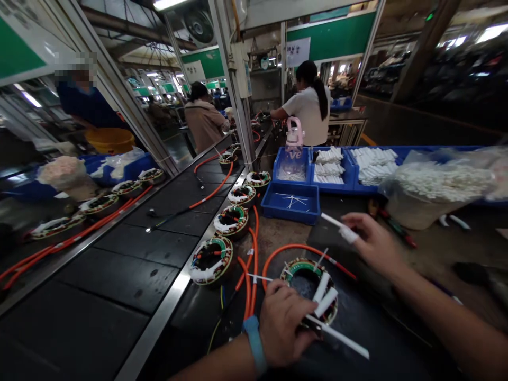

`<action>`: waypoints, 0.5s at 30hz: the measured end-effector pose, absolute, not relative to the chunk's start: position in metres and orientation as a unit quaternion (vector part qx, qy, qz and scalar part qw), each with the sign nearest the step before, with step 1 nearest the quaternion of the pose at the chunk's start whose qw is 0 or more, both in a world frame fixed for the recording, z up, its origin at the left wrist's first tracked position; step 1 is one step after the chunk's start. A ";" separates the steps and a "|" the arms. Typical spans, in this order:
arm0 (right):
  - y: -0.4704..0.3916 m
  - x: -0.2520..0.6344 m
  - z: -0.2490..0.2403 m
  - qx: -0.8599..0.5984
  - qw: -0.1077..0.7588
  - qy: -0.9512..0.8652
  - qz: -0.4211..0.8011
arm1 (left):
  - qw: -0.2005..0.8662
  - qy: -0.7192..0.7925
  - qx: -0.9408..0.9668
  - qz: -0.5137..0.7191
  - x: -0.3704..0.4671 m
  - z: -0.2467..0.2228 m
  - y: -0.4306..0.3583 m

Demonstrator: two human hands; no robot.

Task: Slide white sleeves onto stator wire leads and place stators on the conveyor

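A ring-shaped wound part [297, 269] with a green board lies on the dark work surface, an orange cable curving behind it. My left hand [283, 323], with a blue band at the wrist, is closed at its near left edge, its fingers around a thin white tube [341, 338] that points to the lower right. Two short, thicker white sleeves [326, 301] rest across the ring beside the fingers. My right hand [367, 241] is raised to the right behind the ring, closed on a white tube [332, 220] pointing up and left; white material wraps one fingertip.
Several finished-looking rings [211, 260] line the metal rail at left, beside a black conveyor [119, 275] with orange cables. Blue bins [291, 203] of white tubes stand behind, with a bagged bundle [440, 182] and red-handled tool [399, 228] at right. Other people sit farther back.
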State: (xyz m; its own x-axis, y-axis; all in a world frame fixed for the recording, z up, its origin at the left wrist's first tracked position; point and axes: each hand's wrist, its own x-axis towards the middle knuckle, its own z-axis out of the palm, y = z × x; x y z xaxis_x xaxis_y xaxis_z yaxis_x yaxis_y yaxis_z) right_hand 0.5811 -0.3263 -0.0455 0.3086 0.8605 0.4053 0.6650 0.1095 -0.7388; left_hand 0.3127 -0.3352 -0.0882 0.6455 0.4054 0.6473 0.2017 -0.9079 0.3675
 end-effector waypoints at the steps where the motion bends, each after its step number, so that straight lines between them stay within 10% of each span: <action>1: -0.353 0.572 -0.048 -0.652 0.462 -0.590 0.117 | 0.138 0.167 0.894 0.391 0.313 -0.087 -0.335; 15: -0.503 0.483 -0.066 -0.614 0.453 -0.645 0.052 | 0.268 0.227 0.886 0.301 0.303 -0.067 -0.341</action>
